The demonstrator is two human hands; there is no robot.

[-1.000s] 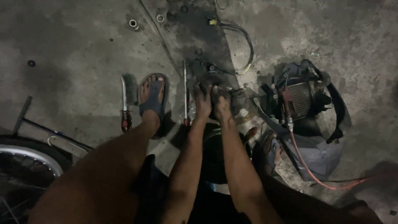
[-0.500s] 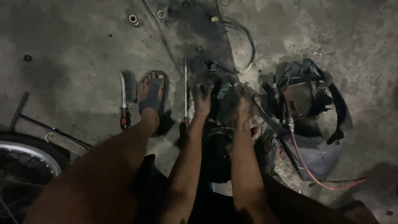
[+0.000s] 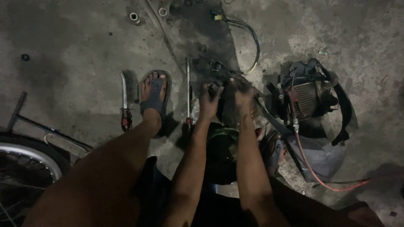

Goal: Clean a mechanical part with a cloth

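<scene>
My left hand [image 3: 209,100] and my right hand [image 3: 243,99] are both closed on a dark greasy metal part [image 3: 226,105] that rests on the concrete floor in front of me. Their fingers curl over the part's top. A long screwdriver [image 3: 188,92] with a red handle lies just left of my left hand. Under my forearms sits a dark round bowl [image 3: 221,149]. The underside of the part is hidden by my hands.
My left foot in a blue sandal [image 3: 153,98] is planted on the floor, beside a red-handled tool [image 3: 124,103]. At the right sits an engine assembly [image 3: 309,98] with an orange hose [image 3: 320,178]. A bicycle wheel [image 3: 21,159] is at the lower left. Sockets [image 3: 134,17] and a cable [image 3: 248,38] lie farther away.
Both hands have shifted slightly up and to the right on the part, and their grip has changed. The camera view has also drifted a little.
</scene>
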